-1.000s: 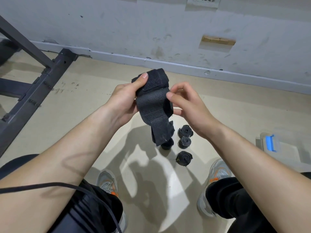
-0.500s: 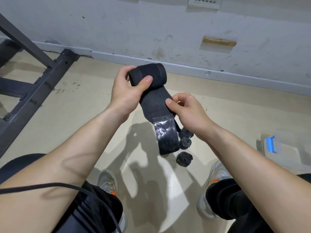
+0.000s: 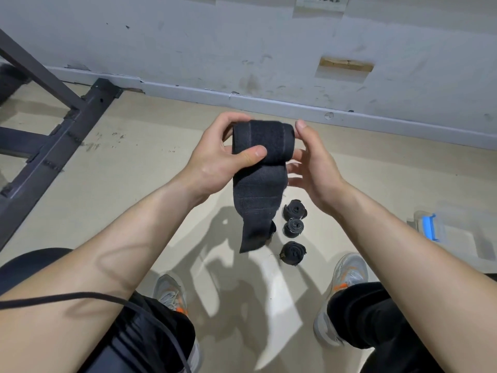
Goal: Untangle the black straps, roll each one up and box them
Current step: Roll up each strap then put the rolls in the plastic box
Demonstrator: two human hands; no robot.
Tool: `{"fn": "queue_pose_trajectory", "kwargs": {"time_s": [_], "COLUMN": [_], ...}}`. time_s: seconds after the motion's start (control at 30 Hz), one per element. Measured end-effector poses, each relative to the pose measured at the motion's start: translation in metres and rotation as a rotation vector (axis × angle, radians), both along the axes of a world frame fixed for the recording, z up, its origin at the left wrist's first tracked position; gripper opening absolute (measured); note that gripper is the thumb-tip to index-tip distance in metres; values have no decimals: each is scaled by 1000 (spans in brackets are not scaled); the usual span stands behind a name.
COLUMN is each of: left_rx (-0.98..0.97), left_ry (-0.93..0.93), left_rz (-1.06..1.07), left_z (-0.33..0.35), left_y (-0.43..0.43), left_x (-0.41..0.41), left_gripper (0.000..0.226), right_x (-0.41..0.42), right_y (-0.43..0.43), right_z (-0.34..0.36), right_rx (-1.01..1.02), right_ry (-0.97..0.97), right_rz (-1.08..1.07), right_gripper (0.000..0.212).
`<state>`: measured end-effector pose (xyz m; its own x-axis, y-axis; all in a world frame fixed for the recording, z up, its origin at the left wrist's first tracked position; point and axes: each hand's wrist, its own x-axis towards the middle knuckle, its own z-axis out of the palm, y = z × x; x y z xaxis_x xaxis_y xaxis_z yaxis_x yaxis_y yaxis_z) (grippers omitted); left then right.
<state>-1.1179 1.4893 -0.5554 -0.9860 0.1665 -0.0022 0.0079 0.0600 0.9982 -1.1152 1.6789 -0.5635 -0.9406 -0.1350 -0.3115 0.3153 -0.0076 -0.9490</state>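
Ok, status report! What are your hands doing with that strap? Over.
Left hand grips the half-rolled strap. Right hand supports the roll's end, tail hanging loose. Finished rolls on floor, nothing blocking.

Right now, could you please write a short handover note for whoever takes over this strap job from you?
Left hand grips the half-rolled strap; its tail hangs loose. Right hand is open, steadying the roll's end.
Done: three rolled straps lie on the floor, perhaps a fourth behind the tail. The clear box sits to the right.
Left: finish this roll, then box them all.
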Motion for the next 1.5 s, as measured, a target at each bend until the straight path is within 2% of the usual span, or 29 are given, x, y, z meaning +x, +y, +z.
{"fn": "queue_pose_trajectory", "kwargs": {"time_s": [0.1,0.2,0.3,0.4,0.47,0.53,0.63,0.73,0.87,0.97,1.13,1.2,1.23,1.4,1.5], "left_rx": [-8,-2,50,248,387,446,420,434,346,188,28,-16,-18,119,170], "left_ry": [11,0,-85,-252,-328,-361,-350,-351,-302,-260,-207,-219,-221,-206,-221], "left_rz": [-50,-51,-56,-60,11,95,203,219,153,132,128,114,117,191,259], "left_z": [-3,-8,-12,-13,-13,-13,-16,-18,-19,-19,-26,-26,-25,-16,-14], "left_y": [5,9,10,19,27,34,38,40,36,33,32,32,32,31,25], "left_x": [3,6,8,12,15,19,25,28,29,31,35,35,33,19,11], "left_gripper": [52,53,56,59,58,55,41,36,35,43,35,43,47,50,60], "right_x": [2,5,7,10,13,17,20,20,17,22,30,28,27,26,29], "right_y": [-7,-11,-11,-13,-19,-26,-34,-33,-29,-26,-20,-15,-14,-15,-18], "right_z": [2,3,3,3,3,0,-5,-5,-3,-5,-3,0,1,0,-5], "right_rx": [-27,5,-15,-1,11,-36,-119,-78,67,177,283,352,345,67,33], "right_ry": [-25,81,82,101,79,29,-54,-53,-30,-12,-23,13,19,-57,1], "right_rz": [43,40,5,5,-38,-111,-197,-201,-126,-58,18,36,35,-24,-17], "right_gripper": [78,62,59,50,52,57,46,36,51,47,57,54,53,50,49]}}
